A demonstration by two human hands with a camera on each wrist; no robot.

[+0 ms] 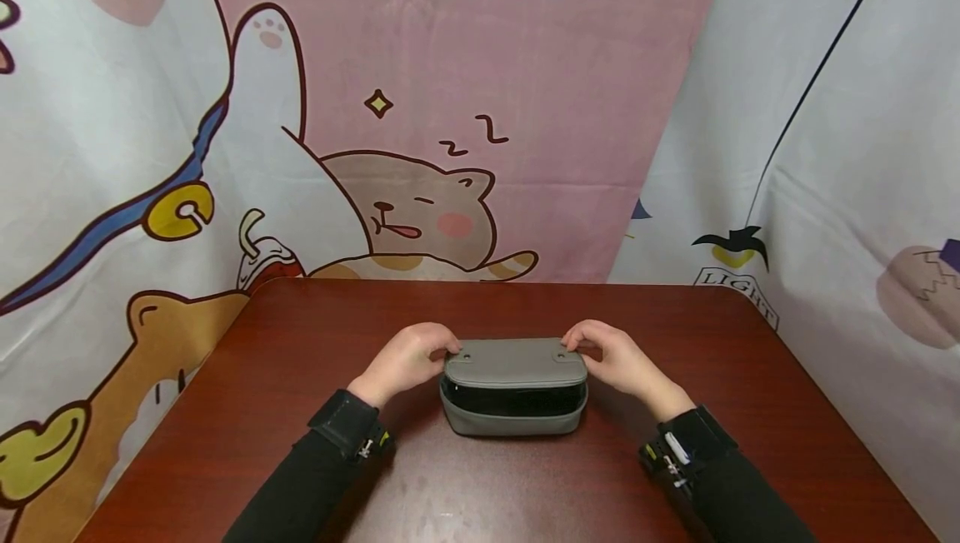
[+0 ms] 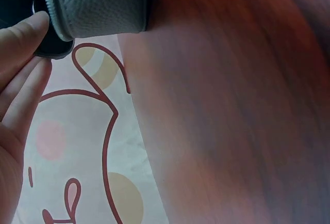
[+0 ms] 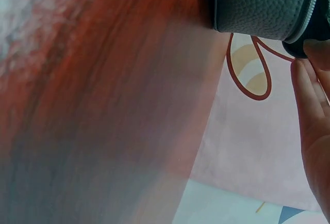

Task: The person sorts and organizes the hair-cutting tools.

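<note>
A grey zippered case (image 1: 514,425) with a pebbled, leather-like surface sits on the table. Its lid (image 1: 517,366) is raised, leaving a dark gap along the front; the contents cannot be made out. My left hand (image 1: 408,360) pinches the lid's left corner between thumb and fingers, and the right hand (image 1: 617,361) does likewise at the right corner. Close up in the left wrist view, the thumb (image 2: 33,28) presses on the dark lid edge beside the zipper. The right wrist view shows the case's side wall (image 3: 260,7) and fingers (image 3: 308,92) against the lid edge.
The reddish-brown wooden table (image 1: 300,476) extends around the case on all sides. Behind it hangs a cloth backdrop (image 1: 570,110) printed with cartoon animals. Dark straps with small devices (image 1: 348,426) wrap both wrists.
</note>
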